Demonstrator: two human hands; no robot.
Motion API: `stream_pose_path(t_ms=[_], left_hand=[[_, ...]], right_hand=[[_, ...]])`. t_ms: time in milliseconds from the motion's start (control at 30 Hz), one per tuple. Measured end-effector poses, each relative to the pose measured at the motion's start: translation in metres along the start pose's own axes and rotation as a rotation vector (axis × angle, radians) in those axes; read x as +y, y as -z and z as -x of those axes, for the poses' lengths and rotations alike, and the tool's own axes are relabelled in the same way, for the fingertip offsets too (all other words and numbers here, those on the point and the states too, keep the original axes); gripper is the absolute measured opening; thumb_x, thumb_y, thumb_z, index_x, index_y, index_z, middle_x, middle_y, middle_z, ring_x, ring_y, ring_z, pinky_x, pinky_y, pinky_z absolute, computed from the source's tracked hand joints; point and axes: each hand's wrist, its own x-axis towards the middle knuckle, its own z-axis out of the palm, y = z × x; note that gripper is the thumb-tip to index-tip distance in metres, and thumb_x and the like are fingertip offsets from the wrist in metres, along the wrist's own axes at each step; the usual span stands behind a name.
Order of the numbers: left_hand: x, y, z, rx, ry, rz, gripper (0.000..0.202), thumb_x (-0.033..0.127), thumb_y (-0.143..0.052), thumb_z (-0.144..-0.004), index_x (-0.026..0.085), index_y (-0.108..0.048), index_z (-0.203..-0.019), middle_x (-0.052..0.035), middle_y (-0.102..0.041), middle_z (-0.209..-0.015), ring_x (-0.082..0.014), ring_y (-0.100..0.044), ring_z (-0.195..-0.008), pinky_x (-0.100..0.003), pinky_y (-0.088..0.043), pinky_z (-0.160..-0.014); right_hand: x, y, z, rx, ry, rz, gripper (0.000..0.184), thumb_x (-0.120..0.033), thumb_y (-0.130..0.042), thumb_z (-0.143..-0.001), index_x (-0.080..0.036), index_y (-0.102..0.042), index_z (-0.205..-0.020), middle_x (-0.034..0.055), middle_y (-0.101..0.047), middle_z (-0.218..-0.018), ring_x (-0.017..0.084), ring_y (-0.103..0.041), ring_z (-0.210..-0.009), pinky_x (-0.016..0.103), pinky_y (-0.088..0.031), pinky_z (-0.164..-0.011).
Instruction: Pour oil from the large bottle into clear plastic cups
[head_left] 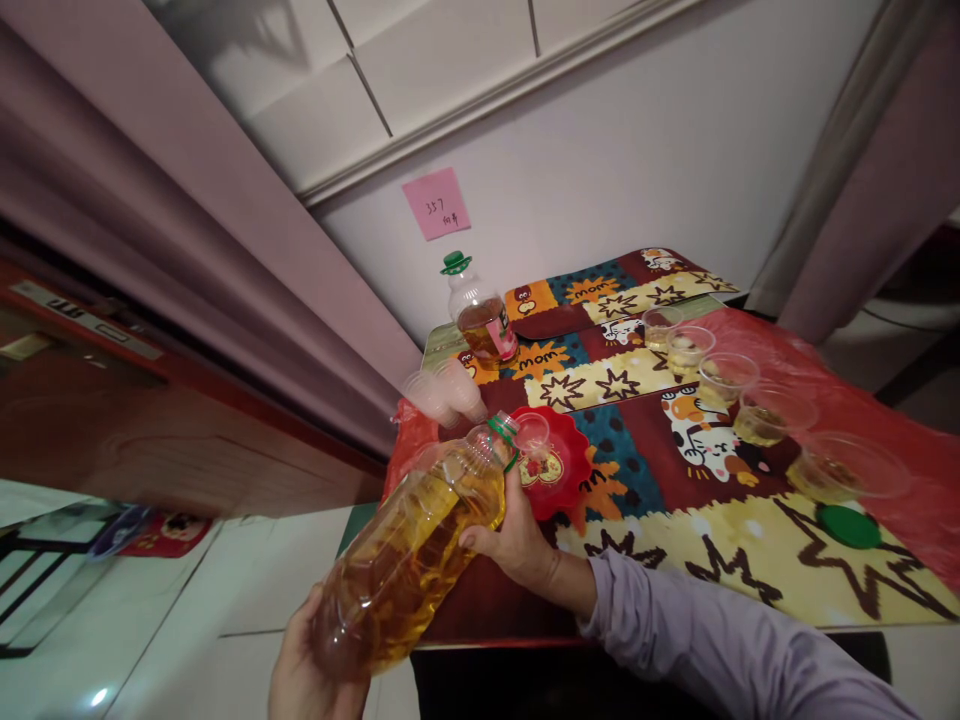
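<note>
I hold a large clear bottle [409,545] of amber liquid, tilted with its uncapped mouth up and to the right. My left hand [300,665] grips its base at the bottom of the view. My right hand [517,545] wraps under its neck. The bottle's mouth sits right beside a small clear cup [532,436] standing on a red scalloped plate [566,465]. A loose green cap [849,526] lies on the cloth at the right.
A patterned cloth [712,560] covers the table. Several clear cups [724,378] with amber liquid stand in a row at the right. A second, capped bottle [480,318] stands at the back by a stack of empty cups [442,392]. A pink note [436,203] is on the wall.
</note>
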Motion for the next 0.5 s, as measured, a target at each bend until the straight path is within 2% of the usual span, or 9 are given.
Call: stream_pose_path(t_ms=[100, 267, 500], left_hand=[[0.000, -0.001, -0.001, -0.006, 0.010, -0.001, 0.016, 0.021, -0.066, -0.088, 0.017, -0.080, -0.094, -0.0024, -0.082, -0.094, -0.0169, -0.074, -0.081, -0.027, -0.063, -0.079], [-0.002, 0.003, -0.008, -0.047, -0.008, -0.012, 0.017, 0.022, -0.066, -0.086, 0.017, -0.079, -0.095, -0.0026, -0.082, -0.095, -0.0170, -0.074, -0.080, -0.027, -0.063, -0.079], [-0.003, 0.003, -0.009, -0.061, 0.000, 0.001, 0.016, 0.022, -0.067, -0.085, 0.018, -0.080, -0.094, -0.0025, -0.081, -0.093, -0.0176, -0.074, -0.080, -0.027, -0.064, -0.076]], right_hand=[[0.000, 0.001, -0.001, 0.005, -0.008, 0.018, 0.132, -0.053, -0.100, -0.067, -0.025, -0.019, -0.167, 0.0187, -0.054, -0.156, 0.035, -0.051, -0.149, 0.055, -0.043, -0.125], [-0.002, 0.000, -0.002, -0.006, 0.011, 0.011, 0.127, -0.056, -0.098, -0.070, -0.025, -0.021, -0.166, 0.0186, -0.057, -0.154, 0.034, -0.054, -0.147, 0.055, -0.045, -0.123], [-0.001, 0.001, -0.001, -0.009, 0.003, 0.037, 0.123, -0.068, -0.093, -0.070, -0.024, -0.024, -0.163, 0.0192, -0.057, -0.153, 0.033, -0.058, -0.143, 0.053, -0.046, -0.122]])
